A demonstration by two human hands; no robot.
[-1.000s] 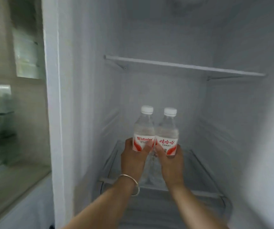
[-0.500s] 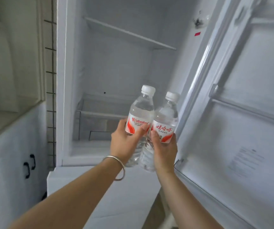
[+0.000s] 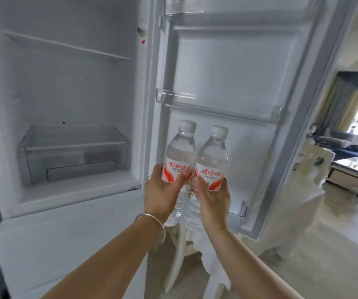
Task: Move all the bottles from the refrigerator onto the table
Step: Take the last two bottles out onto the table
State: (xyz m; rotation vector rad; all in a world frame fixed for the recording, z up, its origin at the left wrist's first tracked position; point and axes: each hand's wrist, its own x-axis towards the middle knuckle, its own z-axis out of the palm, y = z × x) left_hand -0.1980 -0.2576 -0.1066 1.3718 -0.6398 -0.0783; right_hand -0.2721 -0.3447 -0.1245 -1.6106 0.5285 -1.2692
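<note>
1. The left hand (image 3: pixel 163 190) is closed around the left bottle (image 3: pixel 180 156), its thumb laid across the red and white label. The right hand (image 3: pixel 213 197) is closed around the right bottle (image 3: pixel 213 160) in the same way.
2. Both bottles stand upright with their white caps up, side by side and touching along their sides. They are held out in front of the chest, clear of the refrigerator (image 3: pixel 66 104), with the open refrigerator door (image 3: pixel 227 72) behind them.
3. The cavity shows a bare upper shelf (image 3: pixel 66 45) and a clear crisper drawer (image 3: pixel 72 152) with nothing visible in it. The door racks (image 3: pixel 216 104) also look empty. I see no other bottle in the refrigerator, so by my reading these two may be the last.
4. No table that would clearly take the bottles is in view. A room opens to the right past the door edge, with pale furniture (image 3: pixel 316 162) and a low table (image 3: pixel 354 169) further off. Whether either is the goal I cannot tell.
5. The relation that matters: each bottle's long axis is vertical and each hand grips near mid-height, so I judge they can be carried and set down base first without regripping. If the table lies to the right, the right hand is the nearer one.
6. Risk: the open door stands close on the right, so a turn that way could knock it.
</note>
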